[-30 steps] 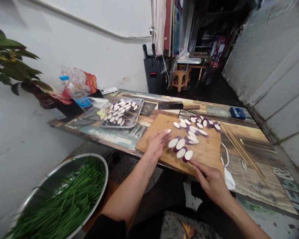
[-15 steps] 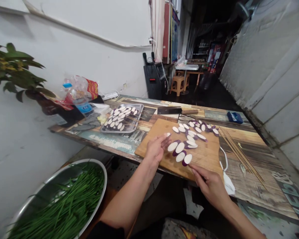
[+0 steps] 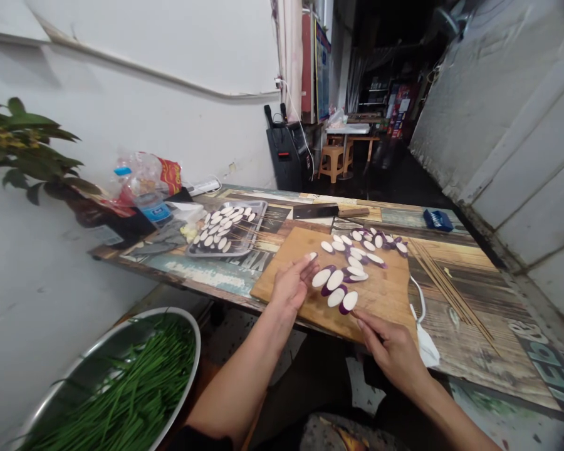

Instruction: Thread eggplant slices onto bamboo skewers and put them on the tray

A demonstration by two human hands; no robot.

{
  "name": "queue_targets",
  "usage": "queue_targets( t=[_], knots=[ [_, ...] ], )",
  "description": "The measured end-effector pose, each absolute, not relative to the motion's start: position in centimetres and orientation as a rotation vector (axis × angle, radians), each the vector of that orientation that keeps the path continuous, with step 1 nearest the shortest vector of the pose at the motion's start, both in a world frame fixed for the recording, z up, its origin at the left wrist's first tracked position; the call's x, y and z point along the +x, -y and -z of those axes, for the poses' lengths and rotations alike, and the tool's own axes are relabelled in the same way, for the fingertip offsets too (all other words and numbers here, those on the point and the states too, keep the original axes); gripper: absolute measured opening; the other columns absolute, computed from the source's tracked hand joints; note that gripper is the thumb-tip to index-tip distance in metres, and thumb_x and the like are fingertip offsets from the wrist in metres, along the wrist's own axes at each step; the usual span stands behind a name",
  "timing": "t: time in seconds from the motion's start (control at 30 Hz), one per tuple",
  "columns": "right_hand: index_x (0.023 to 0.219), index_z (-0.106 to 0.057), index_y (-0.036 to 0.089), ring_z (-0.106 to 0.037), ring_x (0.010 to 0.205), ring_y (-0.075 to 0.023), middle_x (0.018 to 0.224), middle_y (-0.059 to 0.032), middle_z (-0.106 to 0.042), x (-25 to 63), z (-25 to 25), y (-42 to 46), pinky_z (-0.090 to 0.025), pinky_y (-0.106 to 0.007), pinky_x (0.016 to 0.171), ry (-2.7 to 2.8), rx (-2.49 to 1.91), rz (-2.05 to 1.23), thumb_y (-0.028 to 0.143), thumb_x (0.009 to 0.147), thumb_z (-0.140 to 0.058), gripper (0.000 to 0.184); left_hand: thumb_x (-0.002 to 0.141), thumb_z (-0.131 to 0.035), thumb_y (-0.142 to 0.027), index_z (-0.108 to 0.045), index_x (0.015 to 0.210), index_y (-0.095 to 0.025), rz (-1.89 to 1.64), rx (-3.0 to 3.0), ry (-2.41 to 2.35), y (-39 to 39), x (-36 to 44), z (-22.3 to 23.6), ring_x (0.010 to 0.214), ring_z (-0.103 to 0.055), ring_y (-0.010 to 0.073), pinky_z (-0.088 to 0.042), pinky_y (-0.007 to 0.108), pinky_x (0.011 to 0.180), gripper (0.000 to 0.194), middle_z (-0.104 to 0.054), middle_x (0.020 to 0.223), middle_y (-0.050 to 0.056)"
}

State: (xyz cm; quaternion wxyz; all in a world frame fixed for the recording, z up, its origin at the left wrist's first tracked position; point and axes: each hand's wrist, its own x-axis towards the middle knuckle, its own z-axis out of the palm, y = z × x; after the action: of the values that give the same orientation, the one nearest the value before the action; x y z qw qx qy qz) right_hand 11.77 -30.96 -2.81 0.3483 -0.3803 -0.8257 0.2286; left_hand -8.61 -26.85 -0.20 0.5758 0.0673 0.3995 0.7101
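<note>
My right hand (image 3: pixel 389 343) pinches the near end of a thin skewer, mostly hidden by its load. Several oval eggplant slices (image 3: pixel 335 279), white with purple skin, sit on it above the cutting board (image 3: pixel 286 263). To the left, my left hand (image 3: pixel 291 280) has its fingers bent, palm turned towards the skewer. A small pale eggplant slice (image 3: pixel 313 256) shows at its fingertips, mostly covered. More loose eggplant slices (image 3: pixel 356 254) lie across the board's middle and far right corner.
A metal tray (image 3: pixel 202 252) of skewered slices stands on the table's left, with a cleaver (image 3: pixel 317 211) behind the board. Bare bamboo skewers (image 3: pixel 444 285), a blue box (image 3: pixel 437 219) and a white mask (image 3: pixel 427 346) lie right. Below left is a bowl (image 3: pixel 193 363) of green stalks.
The view has shifted slightly, so everything sits a little further left. Both hands keep nearly the same pose, with the loaded skewer still in the right one.
</note>
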Motion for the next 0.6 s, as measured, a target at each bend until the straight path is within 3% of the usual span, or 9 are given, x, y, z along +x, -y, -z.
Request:
queue_targets(
  t=[0.27,0.6],
  knots=[
    [0.104,-0.066,0.019,-0.064,0.091,-0.0189,0.101,-0.0037,-0.067,11.78,2.54,31.1,-0.054,-0.028,0.08,2.13,-0.987,-0.604,0.021,0.085,-0.044,0.029,0.068,-0.065,-0.009,-0.063,0.075,-0.006,-1.72,0.26,-0.987,27.16,-8.24,0.06,0.063,-0.063,0.0116,-0.051,0.021,0.065,0.007,-0.067,0.071,0.009],
    [0.106,-0.064,0.017,-0.064,0.091,-0.0187,0.101,-0.0056,-0.067,11.78,2.93,31.3,-0.054,-0.028,0.079,2.149,-1.0,-0.607,0.02,0.086,-0.043,0.03,0.055,-0.076,-0.022,-0.062,0.067,-0.009,-1.77,0.443,-1.062,27.53,-8.08,0.53,0.061,-0.061,0.0116,-0.048,0.024,0.066,0.022,-0.066,0.065,0.006]
  ],
)
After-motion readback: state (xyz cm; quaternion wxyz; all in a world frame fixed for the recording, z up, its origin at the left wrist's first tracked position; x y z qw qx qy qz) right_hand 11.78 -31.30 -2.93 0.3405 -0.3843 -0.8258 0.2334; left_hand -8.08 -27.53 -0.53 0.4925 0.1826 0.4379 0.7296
